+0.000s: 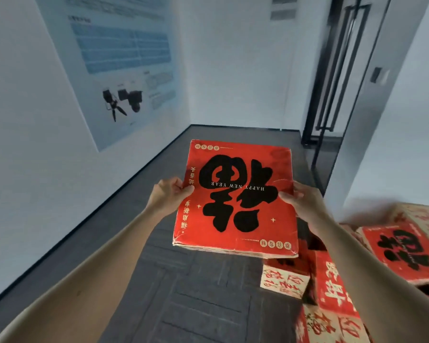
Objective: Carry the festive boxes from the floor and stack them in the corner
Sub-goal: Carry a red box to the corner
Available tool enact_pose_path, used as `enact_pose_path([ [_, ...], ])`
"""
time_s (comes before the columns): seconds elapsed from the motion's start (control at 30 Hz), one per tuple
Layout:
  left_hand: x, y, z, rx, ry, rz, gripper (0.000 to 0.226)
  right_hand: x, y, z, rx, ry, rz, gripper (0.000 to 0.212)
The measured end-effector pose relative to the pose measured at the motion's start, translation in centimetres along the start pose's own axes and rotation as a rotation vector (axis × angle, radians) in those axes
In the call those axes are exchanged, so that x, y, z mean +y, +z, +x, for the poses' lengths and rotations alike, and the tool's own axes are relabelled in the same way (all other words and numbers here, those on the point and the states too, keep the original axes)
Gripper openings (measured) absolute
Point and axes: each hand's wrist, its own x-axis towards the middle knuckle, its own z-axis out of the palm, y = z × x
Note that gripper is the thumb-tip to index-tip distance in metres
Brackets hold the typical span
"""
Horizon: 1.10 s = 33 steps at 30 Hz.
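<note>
You hold one red festive box [235, 199] level in mid-air, left hand [167, 194] gripping its left edge, right hand [301, 204] its right — thumbs on top. The corner [191, 125] ahead shows bare carpet [183, 293]; nothing is stacked there. More boxes [332, 288] lie heaped at the floor's right edge — most of the job remains.
</note>
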Motion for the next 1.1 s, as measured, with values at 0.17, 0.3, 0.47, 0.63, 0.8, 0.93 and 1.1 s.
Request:
enact_pose_path([
  [0.17,-5.6,-7.0,2.5,0.162,-0.062,-0.03,0.029,-4.2,9.1,3.4,-0.104,-0.08,0.02,0.015],
  [0.3,-9.6,-11.4,3.2,0.246,-0.104,-0.043,0.03,-6.4,15.2,5.6,-0.187,-0.124,0.012,0.029],
  [0.47,-14.6,-16.3,4.1,0.366,-0.154,-0.044,0.028,-9.0,23.1,9.0,-0.297,-0.165,0.041,0.044],
  [0.63,-18.2,-19.4,7.2,0.45,-0.203,-0.008,0.027,-10.2,29.9,13.5,-0.378,-0.213,0.064,0.042],
  [0.8,-19.9,-20.2,14.8,0.467,-0.216,-0.006,0.03,-10.7,34.4,20.5,-0.374,-0.212,0.063,0.047],
  [0.93,-20.7,-19.9,23.4,0.451,-0.205,0.001,0.03,-10.7,37.3,29.1,-0.368,-0.219,0.056,0.053],
  [1.1,-20.4,-20.2,34.2,0.46,-0.176,-0.005,0.029,-12.3,40.2,39.3,-0.354,-0.22,0.092,0.049],
])
